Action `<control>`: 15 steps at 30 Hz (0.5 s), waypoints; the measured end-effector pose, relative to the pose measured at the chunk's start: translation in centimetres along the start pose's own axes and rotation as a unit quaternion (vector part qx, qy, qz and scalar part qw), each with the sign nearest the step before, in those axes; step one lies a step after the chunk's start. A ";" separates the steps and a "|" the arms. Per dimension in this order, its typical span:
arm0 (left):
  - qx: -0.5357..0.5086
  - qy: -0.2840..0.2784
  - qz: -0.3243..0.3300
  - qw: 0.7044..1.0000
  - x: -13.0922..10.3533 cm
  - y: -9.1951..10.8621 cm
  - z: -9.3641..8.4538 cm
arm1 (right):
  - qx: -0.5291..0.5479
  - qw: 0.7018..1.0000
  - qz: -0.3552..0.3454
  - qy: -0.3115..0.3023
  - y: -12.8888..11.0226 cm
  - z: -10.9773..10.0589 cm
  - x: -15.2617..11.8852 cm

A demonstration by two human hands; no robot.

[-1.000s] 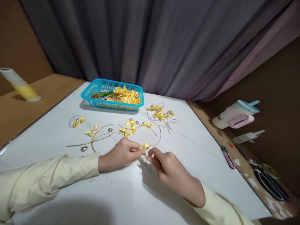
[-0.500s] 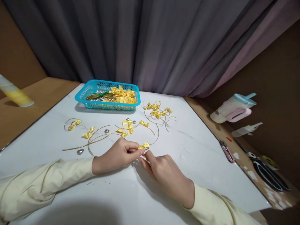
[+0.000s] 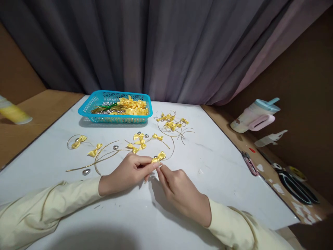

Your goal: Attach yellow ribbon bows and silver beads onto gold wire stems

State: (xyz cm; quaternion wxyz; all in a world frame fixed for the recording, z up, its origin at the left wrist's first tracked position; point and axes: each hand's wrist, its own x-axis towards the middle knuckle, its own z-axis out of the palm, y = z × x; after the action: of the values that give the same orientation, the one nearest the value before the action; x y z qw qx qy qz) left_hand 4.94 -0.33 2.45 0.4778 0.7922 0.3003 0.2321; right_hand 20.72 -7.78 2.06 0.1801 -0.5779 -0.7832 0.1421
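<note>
Two bare hands, joined at the fingertips over the middle of the view. Left hand (image 3: 130, 172): entered from the left, back of the hand upward, thumb and index finger extended and pinched together, the other fingers curled beneath. Left wrist (image 3: 104, 185): nearly straight, emerging from a cuff. Left forearm (image 3: 49, 208): sleeved in pale cream, creased, lying low across the view. Right hand (image 3: 182, 191): reached in from the lower right, knuckles upward, thumb and index finger closed to a pinch, their tips touching the left fingertips. Right wrist (image 3: 204, 210): bare just above its cuff. Right forearm (image 3: 241, 229): likewise cream-sleeved, slanting down toward the lower right corner.
</note>
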 end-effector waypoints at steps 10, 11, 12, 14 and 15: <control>-0.070 0.036 -0.048 0.996 0.3 0.0 1.0 | 0.129 0.991 0.042 -0.017 -0.1 -0.2 0.4; -0.071 0.047 -0.056 0.995 0.4 -0.1 1.2 | 0.133 0.990 0.043 -0.015 -0.1 -0.1 0.4; -0.069 0.057 -0.060 0.994 0.5 -0.1 1.4 | 0.137 0.989 0.044 -0.015 -0.1 -0.1 0.5; -0.062 0.072 -0.058 0.994 0.6 -0.1 1.5 | 0.149 0.988 0.048 -0.014 -0.2 -0.1 0.5; -0.059 0.078 -0.055 0.994 0.6 0.0 1.6 | 0.157 0.986 0.049 -0.014 -0.2 -0.2 0.6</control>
State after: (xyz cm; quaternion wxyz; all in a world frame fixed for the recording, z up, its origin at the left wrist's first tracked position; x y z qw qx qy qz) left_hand 6.39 -0.86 1.78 0.5107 0.7247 0.3651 0.2839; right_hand 20.46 -7.29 2.36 0.2505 -0.5784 -0.7242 0.2798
